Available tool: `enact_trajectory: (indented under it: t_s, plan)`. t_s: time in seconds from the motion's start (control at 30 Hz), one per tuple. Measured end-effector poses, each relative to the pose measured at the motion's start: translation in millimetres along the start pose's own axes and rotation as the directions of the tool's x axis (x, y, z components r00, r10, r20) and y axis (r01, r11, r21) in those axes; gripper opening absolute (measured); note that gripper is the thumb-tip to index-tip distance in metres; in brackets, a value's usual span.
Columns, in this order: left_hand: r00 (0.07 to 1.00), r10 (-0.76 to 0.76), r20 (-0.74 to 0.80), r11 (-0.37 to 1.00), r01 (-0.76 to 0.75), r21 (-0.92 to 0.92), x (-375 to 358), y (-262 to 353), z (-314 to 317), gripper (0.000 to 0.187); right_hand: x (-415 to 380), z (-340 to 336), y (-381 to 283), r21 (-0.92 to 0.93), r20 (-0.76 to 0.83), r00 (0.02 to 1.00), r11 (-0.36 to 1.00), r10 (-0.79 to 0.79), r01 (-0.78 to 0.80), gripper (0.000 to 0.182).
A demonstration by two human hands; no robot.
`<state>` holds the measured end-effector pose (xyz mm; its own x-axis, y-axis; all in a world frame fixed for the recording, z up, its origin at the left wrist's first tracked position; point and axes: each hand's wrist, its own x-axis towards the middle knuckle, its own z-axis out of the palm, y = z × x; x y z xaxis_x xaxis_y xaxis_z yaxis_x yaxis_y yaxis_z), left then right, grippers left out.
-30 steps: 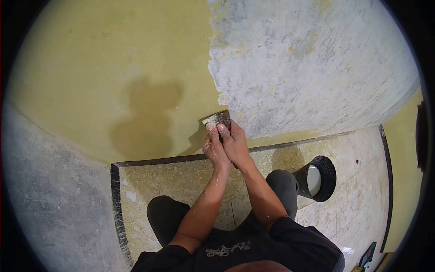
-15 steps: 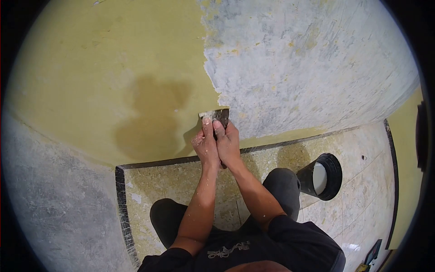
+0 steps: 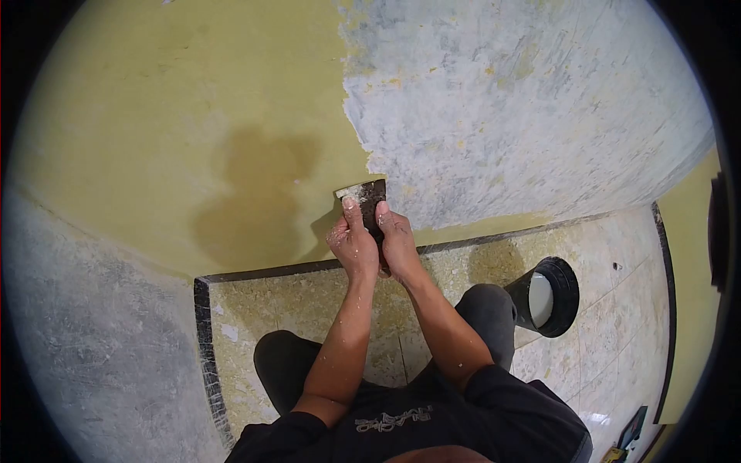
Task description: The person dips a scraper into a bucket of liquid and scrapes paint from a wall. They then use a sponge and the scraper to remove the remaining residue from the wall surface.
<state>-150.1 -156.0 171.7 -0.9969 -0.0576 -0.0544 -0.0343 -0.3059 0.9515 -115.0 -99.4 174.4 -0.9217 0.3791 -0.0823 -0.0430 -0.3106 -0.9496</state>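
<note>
Patchy wall [image 3: 270, 92] ahead; scraper [image 3: 373, 208] between my left hand [image 3: 356, 243] and right hand [image 3: 397, 241], both gripping, blade [image 3: 361, 190] at 12 o'clock; bucket [image 3: 570, 284] at 4 o'clock.

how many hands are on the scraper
2: the left hand grips the left side of the scraper, and the right hand grips its right side. No other hands show.

Both forearms [image 3: 344, 336] outstretched, left hand [image 3: 355, 245] close beside right hand [image 3: 398, 243], thumbs [image 3: 353, 214] nearly straight.
</note>
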Motion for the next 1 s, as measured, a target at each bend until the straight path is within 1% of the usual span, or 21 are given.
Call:
enact_trajectory:
  t_s: [0.07,0.1,0.17,0.2,0.27,0.3,0.37,0.4,0.47,0.5,0.57,0.6,0.67,0.7,0.77,0.8,0.87,0.9,0.97,1.0]
  plan:
    - [0.999,0.043,0.020,0.999,-0.043,-0.025,-4.0,0.5,3.2,0.049,2.5,-0.3,9.6,-0.048,-0.061,0.992,0.993,-0.112,0.109,0.049]
    - [0.999,0.046,0.021,0.999,-0.045,-0.025,-4.5,-3.4,1.3,0.049,1.9,-0.3,13.0,-0.047,-0.061,0.992,0.993,-0.113,0.111,0.049]
    - [0.997,-0.035,0.073,0.995,0.028,0.095,-2.5,-16.5,-6.1,0.048,0.9,2.2,19.7,-0.209,-0.211,0.962,0.969,-0.173,0.129,0.050]
    - [0.997,-0.028,0.071,0.995,0.021,0.096,-2.4,-17.1,-7.7,0.048,1.6,4.4,23.6,-0.205,-0.206,0.963,0.970,-0.176,0.133,0.050]
    - [0.993,-0.050,0.111,0.999,0.052,-0.007,-2.8,-18.5,-8.3,0.047,3.1,7.1,29.2,-0.208,-0.250,0.931,0.954,-0.267,0.218,0.050]
    - [0.993,-0.046,0.109,0.999,0.047,-0.007,-2.8,-16.9,-7.8,0.047,2.9,7.7,28.4,-0.205,-0.246,0.931,0.953,-0.269,0.221,0.050]
    - [0.992,-0.084,0.092,0.996,0.087,-0.031,-2.3,-13.8,-7.3,0.047,1.7,8.2,27.6,-0.312,-0.282,0.925,0.936,-0.255,0.163,0.047]
    - [0.992,-0.082,0.095,0.996,0.085,-0.028,-0.8,-13.6,-8.6,0.047,1.2,9.0,27.3,-0.308,-0.285,0.924,0.937,-0.256,0.164,0.047]
    - [0.991,-0.107,0.085,0.991,0.099,0.091,3.7,-13.8,-10.3,0.048,1.9,9.9,26.0,-0.335,-0.303,0.925,0.934,-0.229,0.121,0.045]
    - [0.991,-0.105,0.087,0.991,0.097,0.089,4.4,-9.6,-8.4,0.048,4.5,11.0,27.6,-0.336,-0.303,0.924,0.934,-0.232,0.124,0.045]
    - [0.995,-0.097,0.028,0.984,0.091,0.153,3.5,-1.7,-6.3,0.050,9.0,14.4,35.2,-0.254,-0.344,0.902,0.951,-0.259,0.176,0.044]
    - [0.995,-0.096,0.025,0.984,0.092,0.152,3.3,5.0,-2.5,0.050,8.0,15.3,26.8,-0.255,-0.342,0.903,0.951,-0.259,0.176,0.044]
    - [0.998,-0.039,0.041,0.998,0.036,0.057,3.7,16.8,2.7,0.050,2.1,20.8,0.0,-0.364,-0.286,0.905,0.909,-0.315,0.201,0.045]
    - [0.998,-0.038,0.040,0.997,0.036,0.062,5.5,17.9,2.4,0.050,3.0,22.3,-4.6,-0.360,-0.286,0.906,0.911,-0.312,0.199,0.045]
    - [0.992,-0.101,0.080,0.993,0.095,0.068,3.2,17.8,-1.3,0.049,-0.3,22.7,-7.8,-0.387,-0.289,0.910,0.906,-0.296,0.171,0.044]
    - [0.991,-0.105,0.077,0.993,0.100,0.067,0.5,9.9,-6.2,0.049,-2.0,19.6,3.1,-0.390,-0.289,0.912,0.905,-0.293,0.167,0.044]
    - [0.997,-0.077,0.007,0.985,0.075,0.157,-2.7,-12.2,-13.4,0.046,-0.4,8.6,30.4,-0.465,-0.260,0.930,0.878,-0.262,0.117,0.043]
    - [0.997,-0.074,0.013,0.986,0.072,0.150,-2.2,-11.1,-9.4,0.046,-0.2,9.6,22.5,-0.469,-0.261,0.927,0.875,-0.270,0.123,0.043]
    - [0.987,-0.161,-0.007,0.983,0.159,-0.091,-5.1,-10.7,-4.9,0.043,-4.2,13.5,10.5,-0.481,-0.270,0.937,0.874,-0.220,0.066,0.042]
    - [0.989,-0.144,-0.020,0.979,0.139,-0.150,-5.7,-9.8,-1.3,0.043,-5.3,14.3,6.8,-0.483,-0.271,0.937,0.873,-0.218,0.063,0.042]
